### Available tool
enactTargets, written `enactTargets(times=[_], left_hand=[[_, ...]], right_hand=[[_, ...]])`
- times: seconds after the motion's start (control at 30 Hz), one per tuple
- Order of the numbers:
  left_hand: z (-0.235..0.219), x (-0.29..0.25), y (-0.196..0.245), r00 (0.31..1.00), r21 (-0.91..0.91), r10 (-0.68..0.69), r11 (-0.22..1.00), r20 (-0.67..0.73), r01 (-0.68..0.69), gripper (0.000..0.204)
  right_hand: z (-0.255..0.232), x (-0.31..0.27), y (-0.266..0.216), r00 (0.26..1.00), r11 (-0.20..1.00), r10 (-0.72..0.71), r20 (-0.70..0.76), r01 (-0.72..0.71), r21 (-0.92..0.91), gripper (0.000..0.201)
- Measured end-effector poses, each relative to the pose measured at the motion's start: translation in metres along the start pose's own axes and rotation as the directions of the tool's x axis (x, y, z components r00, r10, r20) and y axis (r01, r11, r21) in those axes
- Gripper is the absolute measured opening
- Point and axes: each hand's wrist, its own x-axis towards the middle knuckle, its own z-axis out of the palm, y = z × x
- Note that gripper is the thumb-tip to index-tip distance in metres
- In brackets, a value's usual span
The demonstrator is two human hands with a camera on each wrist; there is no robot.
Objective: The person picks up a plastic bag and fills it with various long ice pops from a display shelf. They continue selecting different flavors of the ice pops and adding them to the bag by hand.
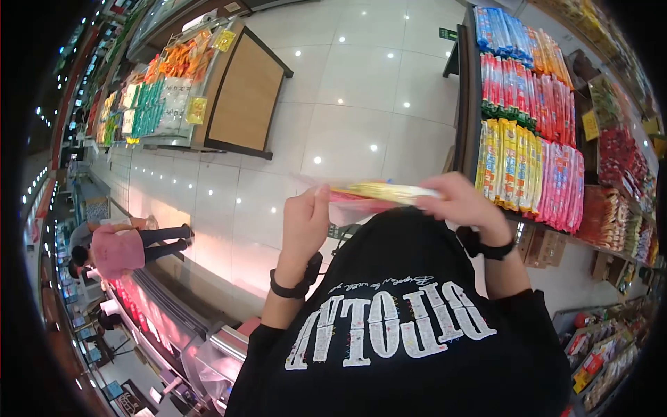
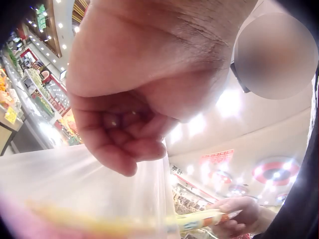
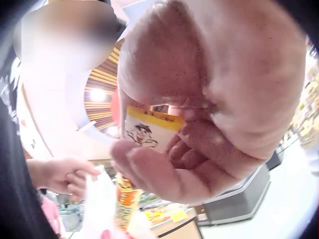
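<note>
Right hand (image 1: 464,201): fingers and thumb curled in a pinching grip round one end of a long yellow snack packet (image 1: 385,191); the right wrist view shows a cartoon face printed on its wrapper. Left hand (image 1: 304,221): fingers curled onto the thin clear plastic bag (image 1: 347,208), gathering its film at the other end. Both hands are raised in front of the chest, above the black printed shirt (image 1: 389,326).

Packet lies roughly level between the two hands. In the left wrist view its yellow length runs inside or against the bag's film, with the far end in the right hand; whether it is fully inside I cannot tell. Something red or pink shows in the bag beneath it.

Judgement: one packet is off the display and at least partly bagged. What seems left is letting it drop in fully and releasing the right-hand grip.

Outward: shelf (image 1: 471,104) on the right stacked with packets in blue, red, yellow and pink. Pale tiled floor (image 1: 347,104). A person in pink (image 1: 118,250) stands by a counter on the left.
</note>
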Motion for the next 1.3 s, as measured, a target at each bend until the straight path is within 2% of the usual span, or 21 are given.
enactTargets(times=[0.03,0.07,0.13,0.23,0.33,0.37,0.47,0.53,0.63,0.73,0.87,0.97,1.03,1.07,1.1,1.13,1.17,1.3], left_hand=[[0.003,0.005,0.002,1.0,0.024,0.016,1.0,0.011,-0.016,0.043],[0.006,0.01,0.005,0.999,0.045,0.033,0.998,0.025,-0.034,0.043],[0.005,0.021,0.009,1.0,0.045,-0.02,0.999,0.022,0.019,0.044],[0.001,0.042,0.007,0.997,0.048,-0.068,0.997,0.037,0.066,0.045],[0.002,0.068,0.01,0.993,0.09,-0.088,0.993,0.085,0.08,0.046],[0.006,0.082,0.013,0.991,0.103,-0.08,0.992,0.11,0.068,0.047],[0.018,0.124,0.014,0.986,0.096,-0.064,0.994,0.153,0.049,0.047],[0.025,0.157,0.02,0.981,0.069,-0.061,0.996,0.186,0.049,0.046],[0.039,0.212,0.028,0.974,0.009,-0.026,1.0,0.223,0.025,0.045],[0.041,0.267,0.05,0.97,0.065,-0.063,0.997,0.235,0.049,0.046],[0.04,0.342,0.05,0.977,-0.096,-0.041,0.994,0.208,0.062,0.048],[0.043,0.393,0.056,0.975,-0.232,-0.024,0.97,0.22,0.077,0.045],[0.045,0.43,0.063,0.969,-0.271,0.004,0.96,0.248,0.066,0.042],[0.045,0.449,0.065,0.963,-0.268,-0.024,0.958,0.27,0.099,0.042],[0.046,0.472,0.066,0.954,-0.264,-0.046,0.956,0.296,0.128,0.041],[0.049,0.496,0.069,0.943,-0.258,-0.063,0.954,0.327,0.154,0.041],[0.054,0.518,0.072,0.925,-0.28,0.082,0.96,0.371,0.027,0.04],[0.059,0.593,0.077,0.837,-0.197,0.125,0.98,0.533,-0.022,0.041]], right_hand=[[0.017,0.021,0.0,0.98,0.968,-0.2,0.009,0.199,-0.152,0.032],[0.032,0.033,-0.01,0.97,0.947,-0.241,0.017,0.239,-0.216,0.039],[0.034,0.05,-0.027,0.99,0.924,-0.074,0.121,0.113,-0.366,0.045],[0.011,0.065,-0.007,0.983,0.971,-0.181,0.028,0.183,-0.151,0.039],[-0.024,0.077,0.005,0.998,0.99,-0.051,0.028,0.054,-0.127,0.033],[-0.03,0.083,0.016,0.998,0.994,-0.07,0.006,0.07,-0.086,0.027],[-0.05,0.105,0.019,0.993,0.998,-0.051,0.111,0.047,0.037,0.027],[-0.06,0.131,0.024,0.98,0.984,-0.167,0.113,0.173,-0.05,0.029],[-0.086,0.174,0.015,0.978,0.975,-0.127,0.168,0.154,-0.161,0.033],[-0.128,0.209,0.004,0.98,0.965,-0.155,0.129,0.178,-0.193,0.034],[-0.2,0.237,-0.018,0.965,0.963,-0.261,-0.016,0.259,-0.074,0.031],[-0.255,0.227,-0.064,0.89,0.87,-0.423,-0.17,0.451,0.2,0.036],[-0.284,0.214,-0.098,0.788,0.731,-0.561,-0.254,0.615,0.295,0.046],[-0.295,0.207,-0.111,0.8,0.692,-0.572,-0.181,0.589,0.418,0.053],[-0.303,0.204,-0.122,0.78,0.647,-0.609,-0.147,0.595,0.478,0.052],[-0.306,0.205,-0.131,0.756,0.614,-0.639,-0.143,0.613,0.498,0.05],[-0.307,0.208,-0.14,0.727,0.584,-0.667,-0.161,0.644,0.494,0.049],[-0.308,0.234,-0.173,0.669,0.54,-0.698,-0.255,0.725,0.428,0.044]])
